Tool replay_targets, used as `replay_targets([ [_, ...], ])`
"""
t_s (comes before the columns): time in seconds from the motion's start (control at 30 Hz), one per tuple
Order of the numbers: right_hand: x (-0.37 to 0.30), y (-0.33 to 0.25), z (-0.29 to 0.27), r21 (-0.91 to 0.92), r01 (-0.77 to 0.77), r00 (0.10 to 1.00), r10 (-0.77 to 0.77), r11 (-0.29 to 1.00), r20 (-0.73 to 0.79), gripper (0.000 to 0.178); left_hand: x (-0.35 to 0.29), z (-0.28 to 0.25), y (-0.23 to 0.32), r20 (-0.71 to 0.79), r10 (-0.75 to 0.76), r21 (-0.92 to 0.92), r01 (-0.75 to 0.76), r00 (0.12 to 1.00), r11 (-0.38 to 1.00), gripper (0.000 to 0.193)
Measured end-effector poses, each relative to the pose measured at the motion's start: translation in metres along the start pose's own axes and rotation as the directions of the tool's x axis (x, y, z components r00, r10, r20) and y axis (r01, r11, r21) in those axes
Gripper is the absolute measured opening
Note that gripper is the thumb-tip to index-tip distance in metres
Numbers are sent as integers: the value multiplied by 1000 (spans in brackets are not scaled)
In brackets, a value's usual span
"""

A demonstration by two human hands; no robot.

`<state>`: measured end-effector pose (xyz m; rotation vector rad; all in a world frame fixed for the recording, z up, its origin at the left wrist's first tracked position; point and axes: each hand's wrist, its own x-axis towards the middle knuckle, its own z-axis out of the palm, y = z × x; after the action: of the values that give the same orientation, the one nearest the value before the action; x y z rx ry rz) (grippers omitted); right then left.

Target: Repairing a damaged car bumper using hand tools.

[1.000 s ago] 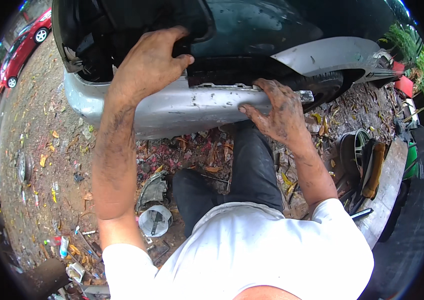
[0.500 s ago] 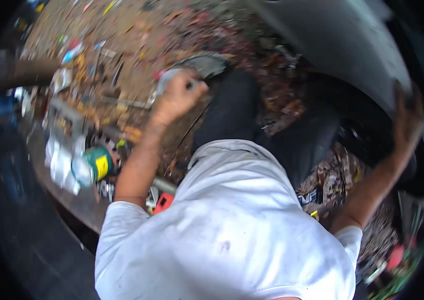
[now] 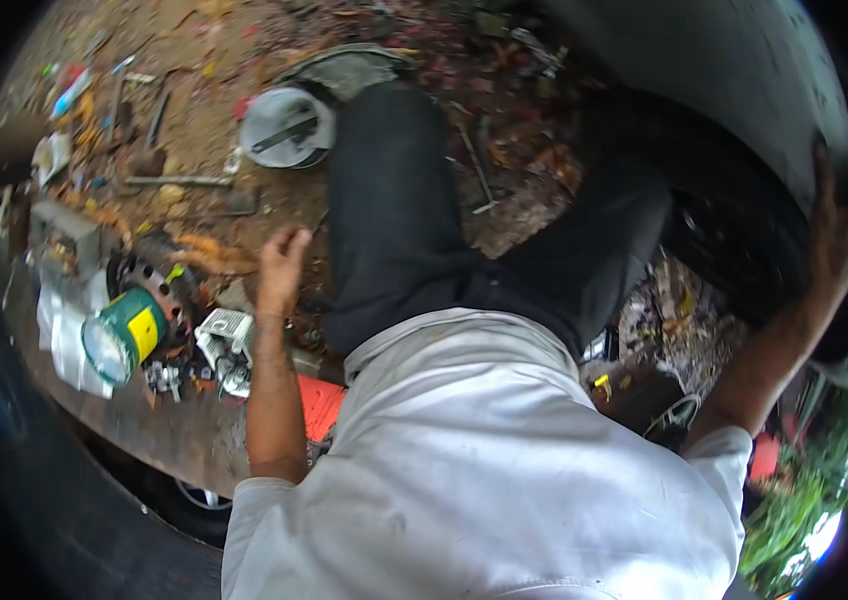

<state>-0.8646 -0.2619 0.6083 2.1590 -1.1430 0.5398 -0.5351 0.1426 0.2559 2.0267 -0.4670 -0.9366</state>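
Observation:
My right hand [image 3: 837, 225] rests with spread fingers on the grey car body panel [image 3: 744, 60], above a dark wheel [image 3: 734, 230]. In front of my left side, my left hand [image 3: 282, 272] hangs in the air with its fingers loosely bent and apart, and I see nothing in it. Beyond it, beside my left knee, stands a white bucket [image 3: 262, 120] with a dark flat bar in it. Nearer to the left forearm are a white slotted housing [image 3: 227, 328] and an orange-red object [image 3: 320, 405].
A green jar with a yellow label [image 3: 140, 325] lies by a clear plastic bag [image 3: 62, 325] on a worn board [image 3: 169, 425]. A round metal disc with holes [image 3: 174, 290] is close by. A metal rod [image 3: 179, 181] and leaf litter cover the ground. Greenery shows at lower right.
My left hand has drawn back toward me from in front of the bucket, and its fingers have loosened. The right hand stays on the car panel. The whole view has shifted.

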Motion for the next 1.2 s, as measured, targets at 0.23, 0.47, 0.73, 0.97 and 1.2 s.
replay_targets([
  [0.23, -100, -148, 89, 890, 5, 889, -410, 456, 205, 23, 23, 3, 73, -200, 190, -91, -211, 961, 973, 37],
  [0.47, -324, -248, 328, 270, -686, 339, -32, 676, 940, 59, -22, 4, 65, -196, 242, 114, -223, 950, 968, 42],
  [0.73, -270, -296, 296, -59, -820, -59, 19, 569, 998, 42, -74, -50, 59, -293, 116, 78, -97, 949, 992, 43],
  [0.97, -430, -334, 413, 361, -915, 390, 617, 178, 684, 32, -24, 27, 194, 59, 559, 168, -560, 827, 811, 34],
  [1.2, -372, -392, 401, 237, -946, 309, 400, 220, 863, 34, -61, 23, 204, 88, 635, 204, -638, 767, 742, 31],
])
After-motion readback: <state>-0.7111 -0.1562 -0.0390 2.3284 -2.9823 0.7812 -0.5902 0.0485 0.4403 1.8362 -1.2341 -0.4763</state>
